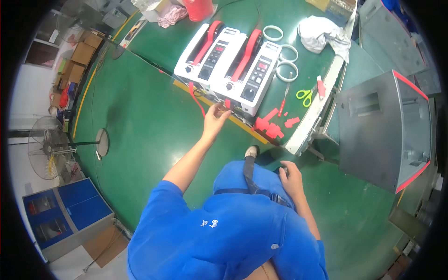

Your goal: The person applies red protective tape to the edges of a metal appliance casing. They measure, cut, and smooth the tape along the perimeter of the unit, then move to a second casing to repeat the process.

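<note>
Two white automatic tape dispensers stand side by side on the green table, each with a roll of red tape on top. At the front outlet of the right-hand machine, my left hand has its thumb and fingers closed at a short end of red tape. A longer red strip hangs from the left-hand machine's outlet. My right hand rests low beside my blue-clothed thigh, thumb and fingers apart, near a small dark thing that I cannot make out.
Cut red pieces, a red-handled knife and green-handled scissors lie right of the machines. Behind them are several pale rings and a white cloth. A large grey cabinet stands at right; a floor fan at left.
</note>
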{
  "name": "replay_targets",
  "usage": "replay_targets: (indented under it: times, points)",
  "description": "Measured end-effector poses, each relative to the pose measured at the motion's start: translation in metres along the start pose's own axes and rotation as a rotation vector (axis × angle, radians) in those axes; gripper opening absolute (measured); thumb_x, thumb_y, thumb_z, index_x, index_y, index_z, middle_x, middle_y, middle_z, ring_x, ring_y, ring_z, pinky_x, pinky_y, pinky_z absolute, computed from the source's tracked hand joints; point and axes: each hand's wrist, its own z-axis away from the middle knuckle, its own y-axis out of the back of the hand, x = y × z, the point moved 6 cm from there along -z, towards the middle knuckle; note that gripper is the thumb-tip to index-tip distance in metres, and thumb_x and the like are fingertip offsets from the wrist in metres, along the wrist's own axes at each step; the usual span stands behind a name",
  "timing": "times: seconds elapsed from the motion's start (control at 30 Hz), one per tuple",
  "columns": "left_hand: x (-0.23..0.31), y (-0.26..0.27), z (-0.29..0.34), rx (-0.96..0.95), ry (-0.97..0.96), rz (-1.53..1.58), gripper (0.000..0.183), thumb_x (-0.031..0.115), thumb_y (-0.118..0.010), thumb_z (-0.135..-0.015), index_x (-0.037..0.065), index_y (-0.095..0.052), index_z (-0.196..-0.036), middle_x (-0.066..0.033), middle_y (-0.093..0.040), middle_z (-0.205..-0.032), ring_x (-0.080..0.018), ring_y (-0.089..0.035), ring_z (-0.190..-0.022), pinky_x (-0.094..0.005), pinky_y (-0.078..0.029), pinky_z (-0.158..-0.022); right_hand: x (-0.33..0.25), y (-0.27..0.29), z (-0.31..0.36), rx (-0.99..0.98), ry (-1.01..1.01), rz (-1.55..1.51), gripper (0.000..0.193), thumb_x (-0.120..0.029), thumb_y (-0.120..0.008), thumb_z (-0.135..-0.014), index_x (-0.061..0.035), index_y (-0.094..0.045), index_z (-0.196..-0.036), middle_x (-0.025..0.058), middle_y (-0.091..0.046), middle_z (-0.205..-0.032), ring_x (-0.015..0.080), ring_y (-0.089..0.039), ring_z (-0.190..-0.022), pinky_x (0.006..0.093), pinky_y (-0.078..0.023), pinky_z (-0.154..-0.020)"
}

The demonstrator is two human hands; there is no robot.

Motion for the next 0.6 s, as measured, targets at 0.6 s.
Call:
replay_targets:
  times: [0.6]
  points:
    - [0.152,-0.096,0.135,-0.912,-0.744,-0.08,0.012,0.012,-0.063,-0.075,0.003,-0.056,-0.081,-0.0107,-0.054,-0.067,-0.028,-0.055,-0.061,-0.036,-0.043,-0.053,-0.146,0.079,0.015,0.195,0.488,0.271,0.024,-0.01,-0.063,-0.072,-0.0049,-0.055,-0.095,0.0105,-0.056,-0.093,0.0248,-0.055,-0.084,0.0313,-0.045,-0.07]
